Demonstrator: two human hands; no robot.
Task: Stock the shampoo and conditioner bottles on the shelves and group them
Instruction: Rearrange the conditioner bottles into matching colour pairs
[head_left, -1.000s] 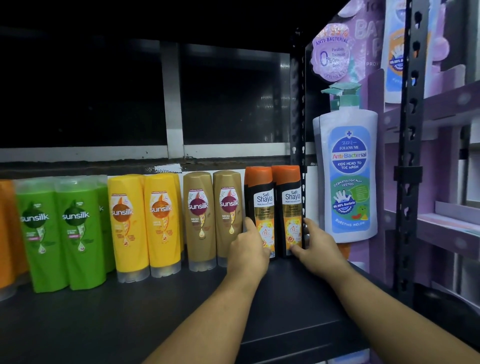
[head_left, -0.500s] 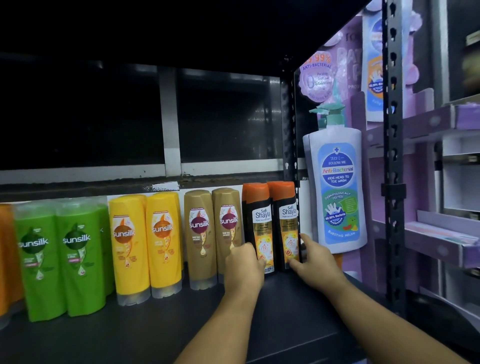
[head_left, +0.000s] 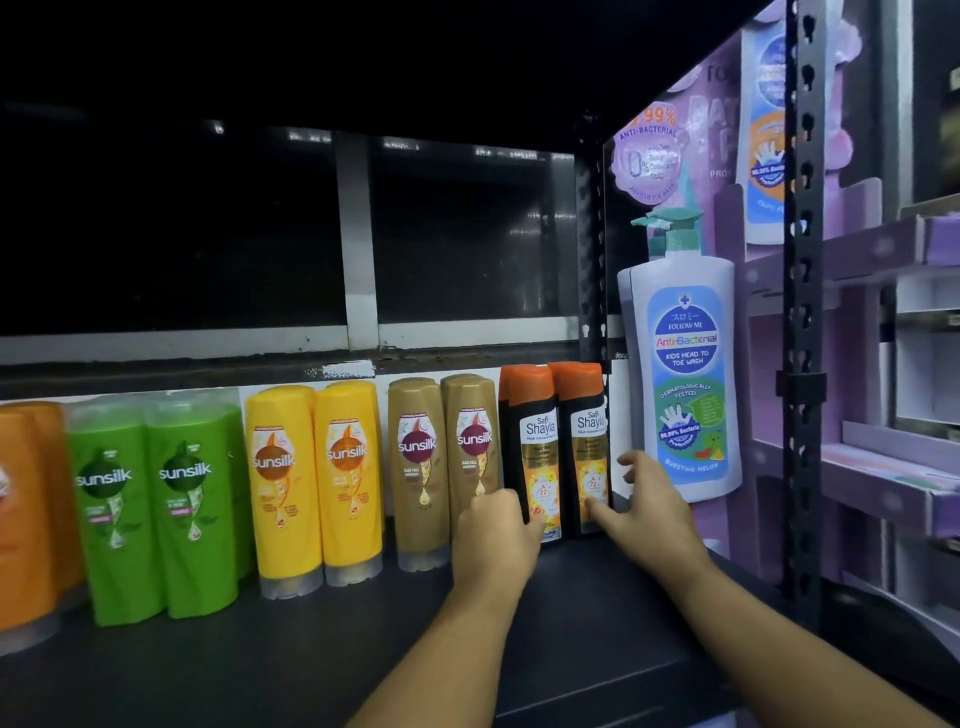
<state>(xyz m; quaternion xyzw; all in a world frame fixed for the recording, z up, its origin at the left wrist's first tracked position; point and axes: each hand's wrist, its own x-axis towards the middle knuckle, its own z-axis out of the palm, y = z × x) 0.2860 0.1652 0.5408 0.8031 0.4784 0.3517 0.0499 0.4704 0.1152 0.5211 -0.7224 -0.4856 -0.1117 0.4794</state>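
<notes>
Alignment of the last pair looks like the step in hand. Both black, orange-capped bottles stand upright on the shelf (head_left: 311, 654), bracketed by your two hands. Your left hand (head_left: 493, 540) is curled at the lower left edge of the left Shayla bottle (head_left: 535, 431), knuckles toward you. I cannot tell whether it pinches the bottle or only leans on it. Your right hand (head_left: 652, 506) is spread wide and holds nothing. Its forefinger tip touches the lower front of the right Shayla bottle (head_left: 584, 421), and its thumb is raised off to the far side.

Just outside your left knuckles stand the gold Sunsilk bottles (head_left: 421, 467), touching or nearly touching the Shayla pair. Further out on that side come the yellow Sunsilk bottles (head_left: 311, 483) and then the green Sunsilk bottles (head_left: 156, 499), each colour in its own pair. Beyond your right fingertips is the rear upright (head_left: 592, 260), just beside the right bottle.

The grouping here seems close to done. Next, I judge, you need only a light, low nudge to bring both labels square to the front. Push high and these narrow bottles could tip into the gold ones.
</notes>
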